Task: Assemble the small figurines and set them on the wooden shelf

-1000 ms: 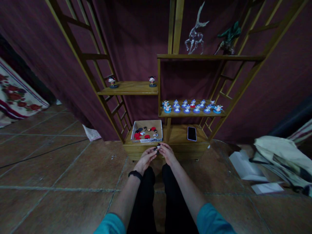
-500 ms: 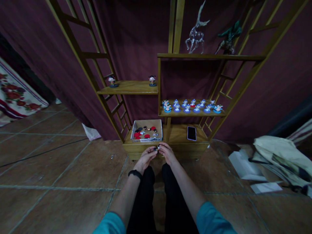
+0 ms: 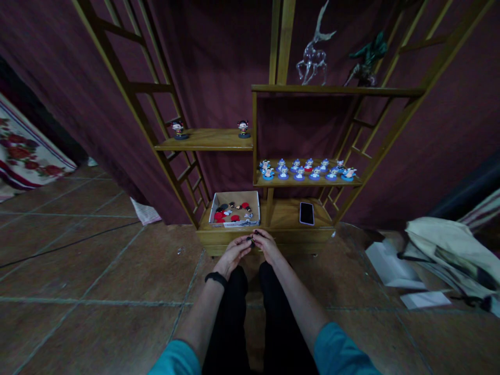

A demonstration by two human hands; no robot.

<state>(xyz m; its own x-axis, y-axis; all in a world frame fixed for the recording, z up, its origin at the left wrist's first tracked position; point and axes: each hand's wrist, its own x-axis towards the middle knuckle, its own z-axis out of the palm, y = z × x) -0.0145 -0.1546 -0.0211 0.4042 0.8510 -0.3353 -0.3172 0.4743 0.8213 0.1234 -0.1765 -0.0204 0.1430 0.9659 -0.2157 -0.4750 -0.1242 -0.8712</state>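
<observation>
Between my two hands, just in front of the cabinet's bottom shelf, is a small dark figurine (image 3: pixel 252 240). My left hand (image 3: pixel 236 251) pinches its lower, black end, while my right hand (image 3: pixel 266 244) grips the upper part; fingers cover most of it. Beyond my hands a shallow cardboard box (image 3: pixel 257 208) holds several red and black discs and small figurine parts. Two similar figurines stand on black bases on the left shelf, one figurine (image 3: pixel 178 130) near its left end and another figurine (image 3: pixel 244 129) at its right end.
A phone (image 3: pixel 307 213) lies on the bottom shelf. Several blue and purple figurines (image 3: pixel 299 173) stand in rows on the right shelf. Above are a clear deer statuette (image 3: pixel 312 60) and a green statuette (image 3: pixel 367 60). A pale bag (image 3: pixel 445 245) lies on the floor at right.
The figurine has been turned between my fingers, so its lighter part no longer shows. My hands stay in nearly the same place.
</observation>
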